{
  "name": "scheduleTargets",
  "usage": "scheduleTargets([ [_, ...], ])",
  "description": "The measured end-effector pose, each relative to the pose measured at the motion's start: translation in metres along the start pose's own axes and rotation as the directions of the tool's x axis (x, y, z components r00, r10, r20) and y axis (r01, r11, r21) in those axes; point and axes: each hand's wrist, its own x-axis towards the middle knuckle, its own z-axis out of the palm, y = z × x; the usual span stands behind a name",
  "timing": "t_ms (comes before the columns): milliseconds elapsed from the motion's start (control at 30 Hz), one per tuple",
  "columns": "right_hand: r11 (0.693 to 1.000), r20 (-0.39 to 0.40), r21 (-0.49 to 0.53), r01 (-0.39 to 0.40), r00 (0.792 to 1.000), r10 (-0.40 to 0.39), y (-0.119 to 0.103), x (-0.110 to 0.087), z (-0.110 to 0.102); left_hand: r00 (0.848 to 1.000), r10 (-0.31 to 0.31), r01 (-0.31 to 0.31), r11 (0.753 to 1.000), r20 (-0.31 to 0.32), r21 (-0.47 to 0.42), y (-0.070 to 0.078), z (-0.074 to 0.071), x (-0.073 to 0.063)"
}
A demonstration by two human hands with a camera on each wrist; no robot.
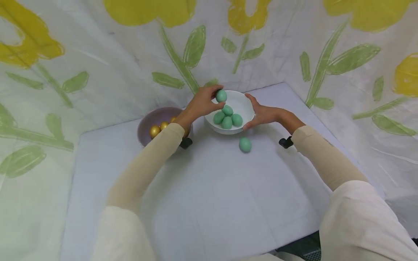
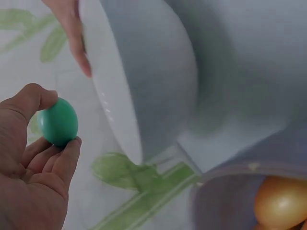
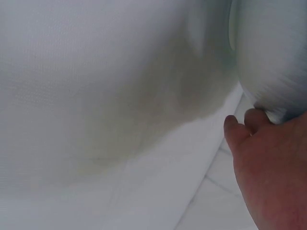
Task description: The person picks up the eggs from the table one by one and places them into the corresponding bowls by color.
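Over the left part of a white bowl [image 1: 244,104], my left hand [image 1: 204,102] pinches a green egg [image 1: 221,95] between thumb and fingers. The left wrist view shows this egg [image 2: 58,122] at the fingertips, beside the bowl's rim. Several green eggs [image 1: 226,122] lie together inside the bowl. My right hand [image 1: 263,113] grips the bowl's right side, thumb toward the near rim and fingers toward the far one. In the right wrist view, part of the right hand [image 3: 268,163] appears against the bowl's outer wall. One more green egg [image 1: 245,144] lies on the table just in front of the bowl.
A purple bowl [image 1: 144,125] with golden eggs [image 1: 155,131] stands to the left, partly hidden behind my left forearm. A pale cloth covers the table [image 1: 209,195]. Behind it hangs a curtain [image 1: 124,72] with yellow flowers and green leaves.
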Motion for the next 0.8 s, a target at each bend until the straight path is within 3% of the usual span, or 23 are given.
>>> scheduleTargets([
  [133,1.000,-0.005,0.003,0.000,1.000,0.000,-0.001,0.001,0.004,0.995,-0.085,0.077,0.984,0.044,0.159,-0.017,0.000,0.010],
  [233,1.000,-0.005,0.004,0.004,1.000,-0.004,-0.002,0.002,0.007,0.984,-0.138,0.098,0.950,0.116,0.298,-0.024,0.004,0.014],
  [333,1.000,-0.005,0.000,0.006,1.000,-0.006,-0.004,0.003,0.009,0.968,-0.169,0.080,0.910,0.187,0.408,-0.031,0.010,0.017],
  [667,1.000,-0.005,-0.018,0.021,1.000,-0.021,-0.010,0.004,0.009,0.926,-0.225,0.041,0.858,0.304,0.512,-0.040,0.024,0.020],
  [800,1.000,-0.003,-0.013,0.020,1.000,-0.020,-0.009,0.004,0.009,0.922,-0.214,0.002,0.837,0.324,0.547,-0.040,0.028,0.020],
])
